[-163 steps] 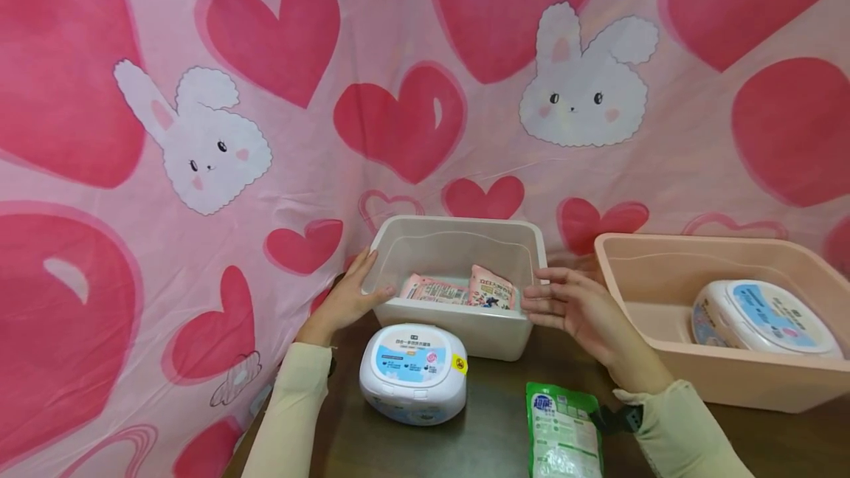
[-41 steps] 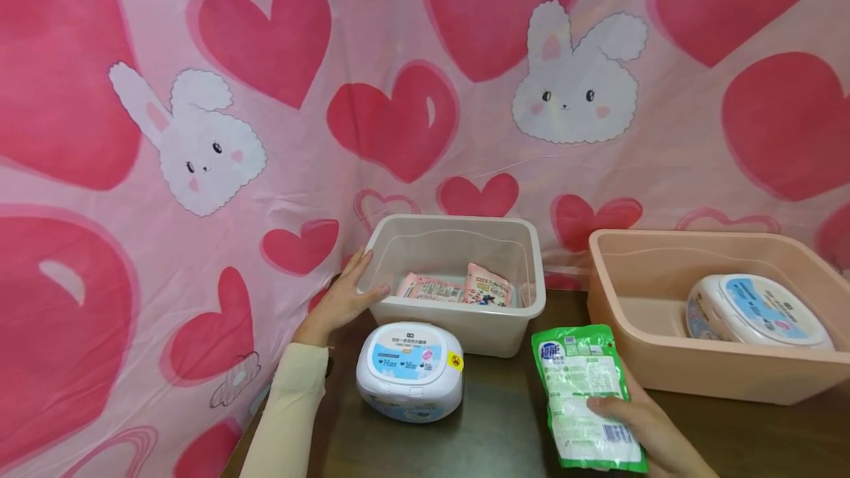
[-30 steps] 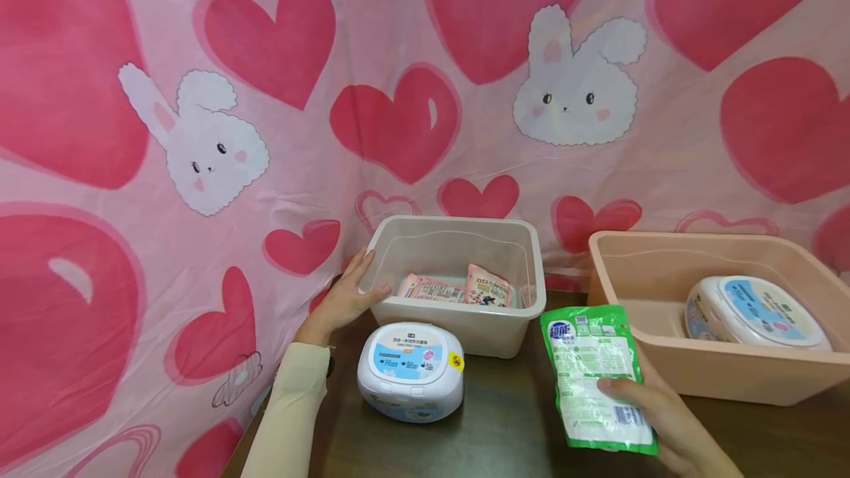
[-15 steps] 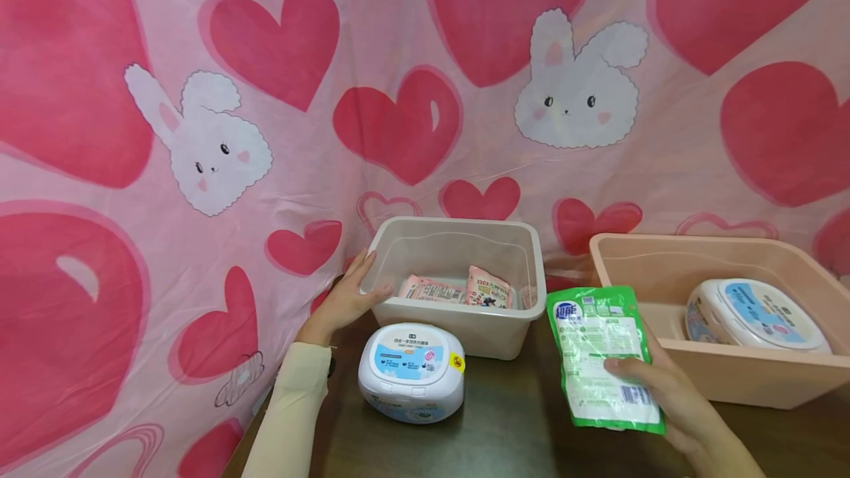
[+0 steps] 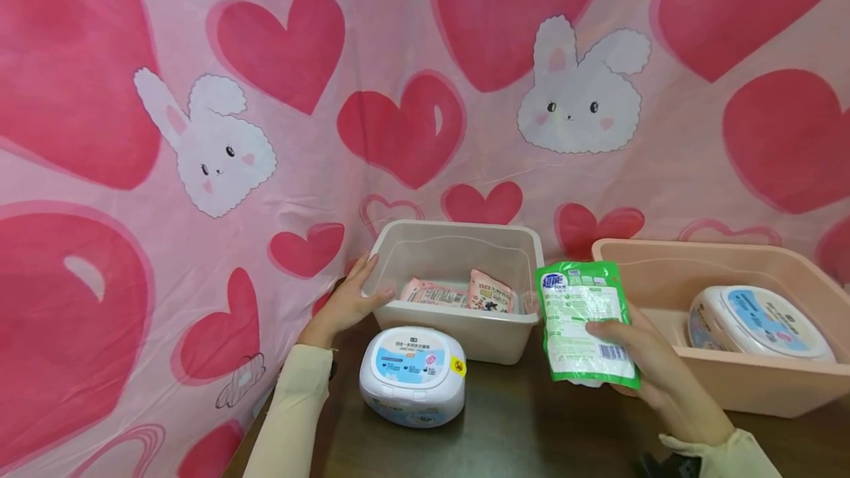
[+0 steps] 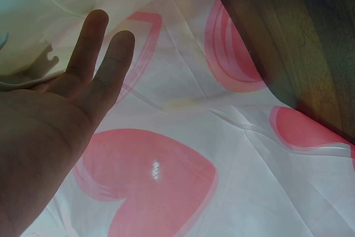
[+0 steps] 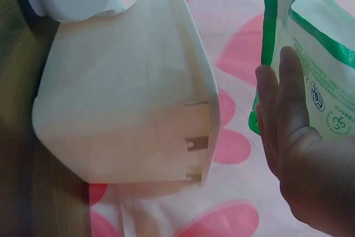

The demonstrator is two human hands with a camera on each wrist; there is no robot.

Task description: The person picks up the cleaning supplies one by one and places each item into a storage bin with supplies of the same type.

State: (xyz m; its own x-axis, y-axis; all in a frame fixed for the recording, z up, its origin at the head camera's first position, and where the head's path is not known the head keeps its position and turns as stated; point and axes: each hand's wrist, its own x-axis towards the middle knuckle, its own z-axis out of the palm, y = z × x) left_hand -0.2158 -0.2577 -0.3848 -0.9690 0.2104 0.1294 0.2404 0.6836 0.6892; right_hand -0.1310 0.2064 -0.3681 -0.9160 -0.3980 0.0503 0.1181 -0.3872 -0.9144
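My left hand (image 5: 345,305) rests against the left end of the off-white bin (image 5: 458,330), thumb over the front rim, fingers spread and fairly straight along the side. In the left wrist view its fingers (image 6: 91,43) lie beside the bin's wall. My right hand (image 5: 647,352) holds a green-and-white pouch (image 5: 584,316) upright, thumb on the printed face and fingers behind it. The pouch is raised above the table and overlaps the bin's front right corner in the head view. Inside the bin lie pink packets (image 5: 490,292). A white laundry-pod box (image 5: 413,382) stands before it.
A peach bin (image 5: 744,382) stands to the right, with another white laundry-pod box (image 5: 764,319) inside. The dark wooden table (image 5: 491,434) meets a pink heart-and-rabbit cloth (image 5: 299,168) behind and at the left.
My right hand has left the off-white bin's right end, taken the pouch from the table and raised it, lately bringing it up and left toward that bin. My left hand has stayed.
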